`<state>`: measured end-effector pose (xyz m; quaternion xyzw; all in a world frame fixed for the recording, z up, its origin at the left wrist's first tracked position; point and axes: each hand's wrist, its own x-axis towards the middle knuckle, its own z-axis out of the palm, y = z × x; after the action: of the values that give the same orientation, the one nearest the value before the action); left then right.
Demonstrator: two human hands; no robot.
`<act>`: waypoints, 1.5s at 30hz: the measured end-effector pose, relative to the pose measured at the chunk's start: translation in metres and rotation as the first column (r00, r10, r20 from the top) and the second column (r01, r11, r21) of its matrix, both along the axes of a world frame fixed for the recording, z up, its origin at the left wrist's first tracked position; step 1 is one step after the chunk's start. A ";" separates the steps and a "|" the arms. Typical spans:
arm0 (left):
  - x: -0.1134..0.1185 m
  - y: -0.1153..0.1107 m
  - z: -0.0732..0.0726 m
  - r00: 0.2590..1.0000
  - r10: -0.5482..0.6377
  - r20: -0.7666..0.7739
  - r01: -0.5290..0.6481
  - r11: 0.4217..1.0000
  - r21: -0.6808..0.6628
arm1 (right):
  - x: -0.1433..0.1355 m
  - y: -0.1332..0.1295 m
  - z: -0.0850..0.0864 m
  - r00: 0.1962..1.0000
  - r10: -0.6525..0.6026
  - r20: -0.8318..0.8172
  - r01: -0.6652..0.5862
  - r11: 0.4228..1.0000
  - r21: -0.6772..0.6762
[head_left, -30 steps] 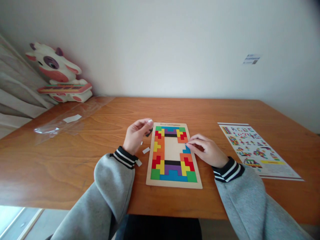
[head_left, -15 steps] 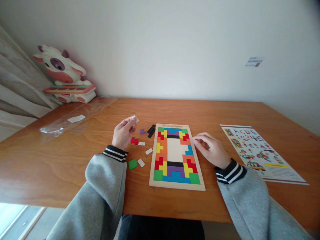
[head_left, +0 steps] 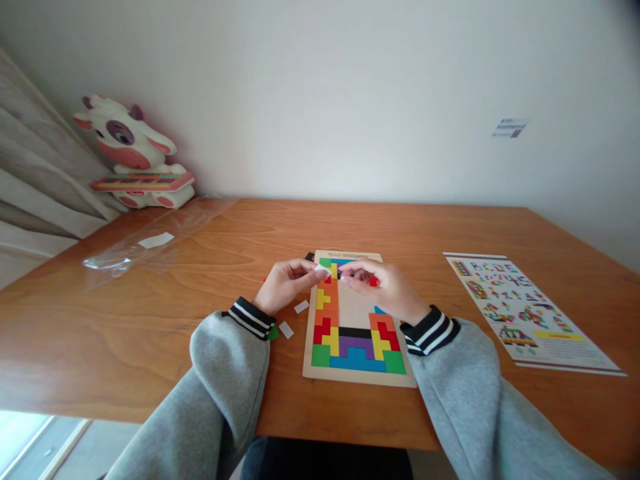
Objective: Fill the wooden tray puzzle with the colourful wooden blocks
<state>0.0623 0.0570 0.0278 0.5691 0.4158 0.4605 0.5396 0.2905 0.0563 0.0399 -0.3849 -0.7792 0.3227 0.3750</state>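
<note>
From here I read the table (head_left: 150, 347) as warm orange-brown, the wall (head_left: 325, 100) greyish white. Board (head_left: 355, 310): pale wood. Blocks (head_left: 358, 362) on it: green, blue, purple, black, red, orange, yellow, each in flat colour. I note loose pieces (head_left: 286, 330) in plain white. Sleeves (head_left: 227, 353) grey; cuffs (head_left: 247, 320) black with white stripes. Toy cow (head_left: 143, 141): white, purple eye patch (head_left: 120, 133), pink muzzle (head_left: 125, 157). Sheet (head_left: 560, 350): white, multicoloured pictures (head_left: 519, 335), one yellow bar (head_left: 559, 336).

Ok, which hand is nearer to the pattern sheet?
Right: the right hand is over the puzzle board, left of the pattern sheet; the left hand is farther left, pinching a white tile.
</note>
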 end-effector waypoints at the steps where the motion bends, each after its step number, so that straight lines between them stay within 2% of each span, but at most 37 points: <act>1: 0.001 -0.001 0.000 1.000 -0.029 -0.011 0.029 1.000 0.007 | -0.003 -0.001 -0.002 1.000 0.024 -0.007 -0.024 1.000 0.007; 4: 0.003 -0.004 -0.001 0.996 -0.077 -0.048 0.079 0.996 0.044 | -0.006 -0.006 -0.005 0.999 0.033 0.003 -0.033 0.999 0.038; 9: 0.010 -0.006 -0.004 0.987 -0.095 -0.133 0.113 0.985 0.130 | -0.005 -0.010 -0.005 1.000 0.028 -0.008 -0.027 0.998 0.059; 12: 0.002 -0.005 0.002 0.964 -0.111 -0.242 0.158 0.970 0.185 | -0.002 -0.008 -0.006 1.000 0.002 0.003 -0.003 0.997 0.079; 14: -0.017 -0.002 0.009 0.909 -0.084 -0.408 0.198 0.949 0.245 | 0.003 -0.006 -0.009 0.997 -0.076 -0.015 0.077 0.994 0.073; 15: -0.030 0.000 0.013 0.863 -0.035 -0.504 0.206 0.936 0.287 | 0.007 -0.003 -0.012 0.991 -0.126 -0.034 0.128 0.990 0.065; 18: -0.073 0.006 0.020 0.732 0.184 -0.656 0.112 0.917 0.382 | 0.022 0.005 -0.021 0.959 -0.263 -0.109 0.268 0.963 0.030; 19: -0.086 0.008 0.021 0.685 0.224 -0.693 0.077 0.924 0.375 | 0.026 0.007 -0.023 0.945 -0.297 -0.135 0.301 0.953 0.012; 22: -0.107 0.010 0.019 0.596 0.144 -0.790 0.102 0.962 0.253 | 0.034 0.013 -0.026 0.910 -0.372 -0.181 0.374 0.927 -0.029; 25: -0.108 0.010 0.016 0.569 0.080 -0.818 0.151 0.968 0.200 | 0.036 0.013 -0.025 0.898 -0.400 -0.182 0.402 0.915 -0.032; 34: -0.104 0.011 0.011 0.615 0.120 -0.779 0.115 0.964 0.239 | 0.037 0.014 -0.027 0.879 -0.433 -0.201 0.437 0.899 -0.027; 41: -0.090 0.006 0.015 0.584 0.186 -0.790 0.141 0.936 0.324 | 0.039 0.016 -0.027 0.867 -0.453 -0.206 0.459 0.888 -0.024; 45: -0.091 0.008 0.012 0.569 0.217 -0.793 0.148 0.922 0.358 | 0.039 0.015 -0.026 0.868 -0.453 -0.202 0.457 0.889 -0.028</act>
<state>-0.0288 0.0646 0.0399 0.8029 0.5301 0.2262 0.1523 0.3295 0.0714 0.0134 -0.5186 -0.6274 0.2550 0.5220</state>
